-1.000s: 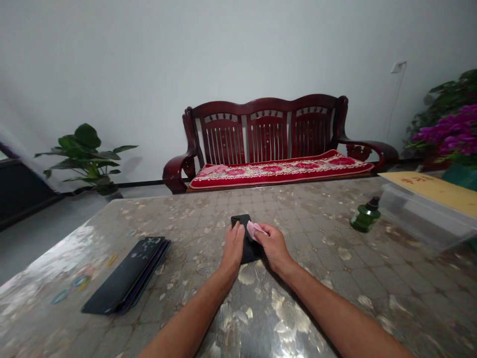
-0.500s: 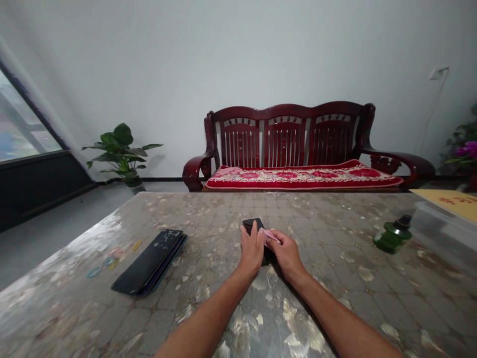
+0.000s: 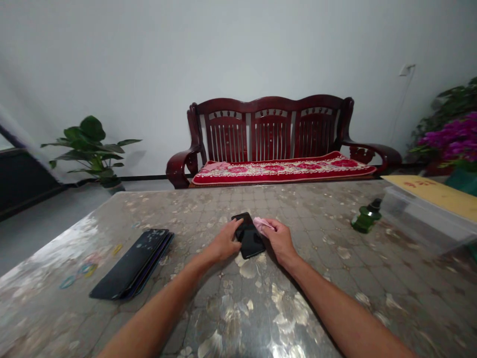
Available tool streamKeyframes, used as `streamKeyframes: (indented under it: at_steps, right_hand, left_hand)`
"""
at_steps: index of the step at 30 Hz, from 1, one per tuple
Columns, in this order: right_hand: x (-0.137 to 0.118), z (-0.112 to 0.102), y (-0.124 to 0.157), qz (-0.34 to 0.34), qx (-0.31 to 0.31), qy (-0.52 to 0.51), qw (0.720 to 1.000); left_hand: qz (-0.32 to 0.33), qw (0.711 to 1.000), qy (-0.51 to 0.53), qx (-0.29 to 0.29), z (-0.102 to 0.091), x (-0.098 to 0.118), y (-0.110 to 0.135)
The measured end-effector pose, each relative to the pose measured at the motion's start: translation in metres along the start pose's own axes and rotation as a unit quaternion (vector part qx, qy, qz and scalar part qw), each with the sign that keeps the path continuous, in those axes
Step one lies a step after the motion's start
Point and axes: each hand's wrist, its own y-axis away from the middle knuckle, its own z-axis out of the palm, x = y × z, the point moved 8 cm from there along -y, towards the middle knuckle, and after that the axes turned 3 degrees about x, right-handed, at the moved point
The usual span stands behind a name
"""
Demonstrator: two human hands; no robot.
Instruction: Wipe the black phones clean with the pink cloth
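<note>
Black phone (image 3: pixel 252 243) lies flat on the patterned tabletop (image 3: pixel 316 298), near the middle of the view and between the person's two hands, its glossy dark face up and its long sides slightly slanted. The left hand (image 3: pixel 225 241) comes in from the side with its fingers partly spread; the fingertips rest on the upper left part of the phone and the thumb lies lower down, by the left edge. It is not closed around anything. The right hand (image 3: pixel 280 240) is closed to a pinch, with a small crumpled pink cloth (image 3: pixel 262 224) between thumb and fingers. The cloth is at the upper right side of the phone; whether it presses on the surface cannot be told.

Left of the hands, well apart from the phone, a dark, long wallet-like stack (image 3: pixel 128 266) lies at a slant, its layers showing along the right side. Just beyond it to the left are several thin coloured bands (image 3: pixel 67 282). On the right, well apart from the right hand, a green bottle (image 3: pixel 365 217) with a black top stands near a clear plastic box (image 3: pixel 410 221), which has a yellow sheet (image 3: pixel 432 191) on top. Behind the tabletop, a dark red wooden settee (image 3: pixel 227 141) carries a red floral seat cover (image 3: pixel 283 170).
</note>
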Motion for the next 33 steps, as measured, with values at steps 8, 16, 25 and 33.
streamKeyframes:
  at_steps: [8,16,25,33]
  right_hand:
    - [-0.031,-0.010,0.010,-0.154,-0.034,0.218,0.963]
    - [-0.043,0.005,0.045,-0.282,-0.122,0.409,0.859]
    - [-0.040,0.024,0.076,-0.329,-0.181,0.518,0.768]
    - [-0.037,0.013,0.061,-0.309,-0.147,0.523,0.780]
  left_hand:
    - [0.165,0.933,-0.286,-0.145,-0.010,0.015,-0.026]
    - [0.176,0.903,-0.324,-0.220,0.012,0.025,-0.045]
    - [0.159,0.934,-0.270,-0.170,0.008,0.025,-0.044]
    - [0.097,0.934,-0.307,-0.154,-0.002,0.012,-0.045]
